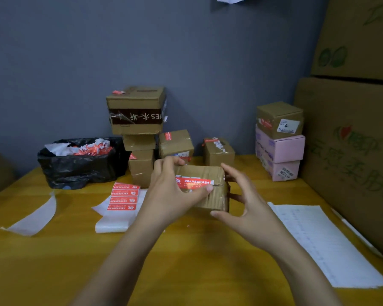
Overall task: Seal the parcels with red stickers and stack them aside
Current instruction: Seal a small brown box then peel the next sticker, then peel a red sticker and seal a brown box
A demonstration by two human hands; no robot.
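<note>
A small brown parcel (pixel 210 195) stands on the yellow table (pixel 186 261) at the centre. A red sticker (pixel 195 181) lies across its top. My left hand (pixel 170 191) wraps round the parcel's left side, and its thumb presses along the sticker's lower edge. My right hand (pixel 241 199) is at the parcel's right side, fingers curved round that end and thumb low at the front corner. A strip of red stickers (pixel 123 199) on white backing lies to the left. Sealed parcels (pixel 139 133) are stacked behind.
A black bag of peeled sticker scraps (pixel 80 164) sits at the back left. Loose backing paper (pixel 35 217) lies on the left. Pink and brown boxes (pixel 279 142) stand at the back right beside large cartons (pixel 349 151). A printed sheet (pixel 318 244) lies on the right.
</note>
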